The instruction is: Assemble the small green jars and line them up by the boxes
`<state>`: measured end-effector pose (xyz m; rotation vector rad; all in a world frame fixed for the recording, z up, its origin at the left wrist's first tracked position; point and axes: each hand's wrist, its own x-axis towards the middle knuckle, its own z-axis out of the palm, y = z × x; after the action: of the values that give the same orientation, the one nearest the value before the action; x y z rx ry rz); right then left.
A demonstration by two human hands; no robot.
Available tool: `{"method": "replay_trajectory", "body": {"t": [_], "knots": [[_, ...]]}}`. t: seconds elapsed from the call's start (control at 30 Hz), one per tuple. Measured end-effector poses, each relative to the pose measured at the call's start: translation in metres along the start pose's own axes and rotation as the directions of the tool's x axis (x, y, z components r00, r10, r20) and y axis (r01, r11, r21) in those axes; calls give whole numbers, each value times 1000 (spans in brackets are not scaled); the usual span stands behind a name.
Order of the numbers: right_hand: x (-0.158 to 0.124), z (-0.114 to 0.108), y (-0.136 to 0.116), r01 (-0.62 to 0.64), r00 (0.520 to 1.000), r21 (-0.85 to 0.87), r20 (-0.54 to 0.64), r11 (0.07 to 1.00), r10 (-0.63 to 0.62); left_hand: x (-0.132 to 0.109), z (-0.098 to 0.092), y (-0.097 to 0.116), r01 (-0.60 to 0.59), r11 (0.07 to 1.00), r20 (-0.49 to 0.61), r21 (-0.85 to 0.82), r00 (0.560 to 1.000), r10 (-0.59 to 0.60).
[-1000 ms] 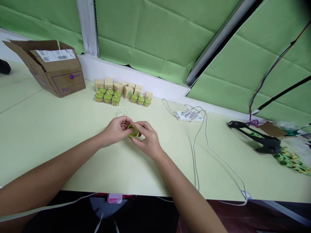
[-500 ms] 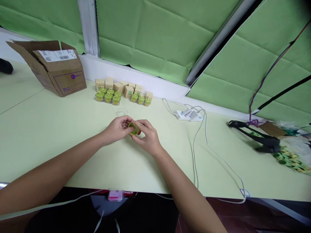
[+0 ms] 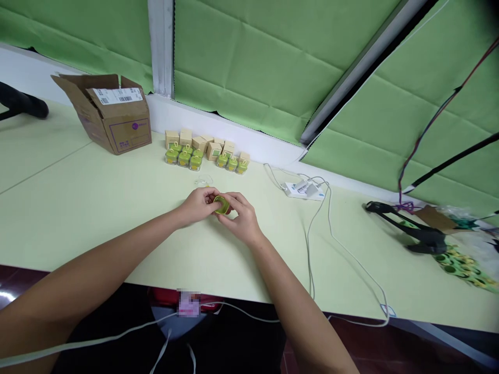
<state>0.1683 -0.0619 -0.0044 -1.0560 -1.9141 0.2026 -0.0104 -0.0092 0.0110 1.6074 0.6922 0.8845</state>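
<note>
Both hands meet over the middle of the table around a small green lid point(image 3: 223, 208), whose hollow side faces up towards me. My left hand point(image 3: 197, 205) grips its left side, with the thumb pressed inside the hollow. On the other side my right hand point(image 3: 242, 217) holds the rim between thumb and fingers, which hide part of it. Just beyond the hands lies a small clear plastic piece point(image 3: 203, 180), its shape hard to make out. Farther back stand several small clear containers with green lids and loops point(image 3: 184, 158), in two groups.
Small cardboard boxes point(image 3: 214, 151) line the wall behind the containers. An open carton point(image 3: 130, 136) stands at the back left. A power strip point(image 3: 304, 190) with white cables point(image 3: 353, 252) lies to the right. Beyond it are a black stand point(image 3: 423, 234) and green-yellow pieces point(image 3: 463, 267).
The view has shifted, so the carton, containers and hands sit farther right in the picture. Both hands keep hold of the lid, with little change in grip.
</note>
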Motion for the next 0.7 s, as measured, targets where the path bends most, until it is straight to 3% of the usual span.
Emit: {"method": "replay_trajectory", "body": {"t": [0.23,0.53,0.6,0.7], "knots": [[-1,3,7,-17,1000,7,17,1000,16,5,-3,-17,2,1000,-15,16,1000,-1],[0,0,3,-29,1000,15,11,999,28,5,-3,-14,-46,997,-50,69,998,49],[1,-5,7,-67,997,36,-27,997,68,10,-6,-15,-49,998,-108,45,993,54],[1,-9,23,-234,963,-6,-140,972,231,17,-14,-17,-16,999,-262,-29,965,8]]}}
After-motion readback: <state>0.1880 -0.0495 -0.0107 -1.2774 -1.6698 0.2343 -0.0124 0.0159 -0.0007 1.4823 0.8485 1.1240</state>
